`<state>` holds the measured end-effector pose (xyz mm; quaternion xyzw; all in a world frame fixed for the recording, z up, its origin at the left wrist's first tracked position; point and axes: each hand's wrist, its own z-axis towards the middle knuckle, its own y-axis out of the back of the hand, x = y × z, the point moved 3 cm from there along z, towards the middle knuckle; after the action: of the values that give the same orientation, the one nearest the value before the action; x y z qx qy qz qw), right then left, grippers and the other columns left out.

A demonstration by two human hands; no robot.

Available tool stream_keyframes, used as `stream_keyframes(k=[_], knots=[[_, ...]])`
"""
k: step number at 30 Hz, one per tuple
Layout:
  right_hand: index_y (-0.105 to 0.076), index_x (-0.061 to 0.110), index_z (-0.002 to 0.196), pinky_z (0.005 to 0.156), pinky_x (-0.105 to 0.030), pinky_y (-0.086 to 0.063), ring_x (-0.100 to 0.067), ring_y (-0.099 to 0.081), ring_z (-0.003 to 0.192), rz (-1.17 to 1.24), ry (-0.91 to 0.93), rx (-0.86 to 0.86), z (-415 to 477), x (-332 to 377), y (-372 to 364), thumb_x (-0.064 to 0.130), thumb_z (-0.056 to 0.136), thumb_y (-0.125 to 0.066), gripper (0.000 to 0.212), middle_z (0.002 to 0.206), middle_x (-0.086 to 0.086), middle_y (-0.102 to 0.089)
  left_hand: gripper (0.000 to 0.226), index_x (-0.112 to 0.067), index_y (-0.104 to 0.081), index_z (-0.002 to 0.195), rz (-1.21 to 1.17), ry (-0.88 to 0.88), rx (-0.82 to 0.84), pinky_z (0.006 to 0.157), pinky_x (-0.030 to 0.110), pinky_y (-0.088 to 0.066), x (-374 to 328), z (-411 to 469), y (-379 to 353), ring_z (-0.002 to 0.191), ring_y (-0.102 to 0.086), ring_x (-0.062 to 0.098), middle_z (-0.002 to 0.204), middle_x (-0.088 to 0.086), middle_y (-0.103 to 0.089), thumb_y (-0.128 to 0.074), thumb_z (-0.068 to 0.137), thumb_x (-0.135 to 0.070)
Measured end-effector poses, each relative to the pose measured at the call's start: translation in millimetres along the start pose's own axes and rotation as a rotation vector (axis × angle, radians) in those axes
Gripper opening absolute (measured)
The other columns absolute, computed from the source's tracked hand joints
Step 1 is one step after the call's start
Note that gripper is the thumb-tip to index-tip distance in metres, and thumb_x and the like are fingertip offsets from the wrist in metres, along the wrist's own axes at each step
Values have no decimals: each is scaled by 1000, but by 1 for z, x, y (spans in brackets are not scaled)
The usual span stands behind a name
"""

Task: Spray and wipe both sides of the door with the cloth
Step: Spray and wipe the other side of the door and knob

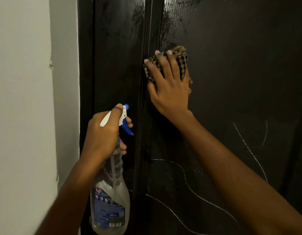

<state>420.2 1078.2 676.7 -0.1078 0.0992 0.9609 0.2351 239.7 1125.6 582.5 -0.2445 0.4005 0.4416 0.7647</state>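
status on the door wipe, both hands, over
Right hand flat, pressing checked cloth on black door near its left edge. Left hand grips spray bottle, upright. White marks lower down; nothing blocking.

head view, facing forward, close to black door (231,82)

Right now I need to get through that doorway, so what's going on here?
A person is cleaning the black door. Their right hand presses a checked cloth flat against it, near its left edge. Their left hand grips a spray bottle by the neck, lower down beside the frame. The upper part of the door looks streaky and wet; white scribbled lines lower down are not yet wiped.
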Motion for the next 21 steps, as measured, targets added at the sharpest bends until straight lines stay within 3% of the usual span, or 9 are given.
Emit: stream_keyframes(k=[4, 8, 10, 12, 17, 19, 21], knots=[[-53, 26, 147, 114, -63, -25, -26, -23, 153, 61, 136, 25, -77, 11, -8, 35, 95, -51, 53, 161, -5, -37, 50, -10, -69, 85, 5, -20, -19, 46, 36, -52, 0, -5, 0, 43, -56, 30, 81, 8, -73, -40, 102, -47], [-33, 34, 156, 116, -60, -22, -18, -10, 156, 33, 331, 155, -174, -9, -10, 40, 97, -50, 62, 165, -1, -25, 50, -10, -69, 85, -12, -17, 26, 45, 34, -51, 3, -14, -9, 42, -54, 27, 81, 8, -73, -40, 101, -48], [-32, 36, 155, 114, -62, -28, -18, -14, 155, 14, 255, 143, -193, -39, -4, 42, 96, -48, 61, 164, 1, -27, 51, -10, -69, 85, -3, -9, 46, 45, 34, -51, 5, -19, -17, 42, -54, 27, 81, 7, -73, -40, 100, -48], [-32, 36, 154, 112, -65, -30, -21, -20, 153, -4, 68, 124, -190, -76, 4, 41, 94, -47, 62, 163, 0, -27, 50, -10, -69, 84, 0, -6, 68, 45, 35, -51, 6, -23, -27, 43, -55, 30, 80, 6, -73, -40, 100, -47], [-30, 34, 158, 117, -66, -19, -19, -11, 155, 80, -655, -130, -117, -135, 24, 36, 98, -44, 61, 167, 3, -22, 48, -11, -69, 86, 3, 8, 106, 42, 33, -50, 6, -27, -53, 41, -55, 27, 82, 7, -74, -40, 101, -46], [-26, 34, 159, 118, -66, -13, -19, -7, 156, 48, -664, -137, -103, -119, 19, 37, 99, -42, 62, 168, 2, -18, 48, -12, -70, 85, 13, 10, 104, 42, 32, -50, 4, -26, -63, 41, -55, 26, 83, 5, -75, -40, 101, -46], [-26, 34, 159, 118, -62, -13, -18, -4, 156, 30, -370, -59, -119, -94, 11, 37, 98, -45, 64, 169, 0, -17, 49, -13, -70, 84, 24, 9, 100, 43, 33, -51, 3, -26, -73, 41, -56, 25, 84, 4, -75, -39, 101, -46]])
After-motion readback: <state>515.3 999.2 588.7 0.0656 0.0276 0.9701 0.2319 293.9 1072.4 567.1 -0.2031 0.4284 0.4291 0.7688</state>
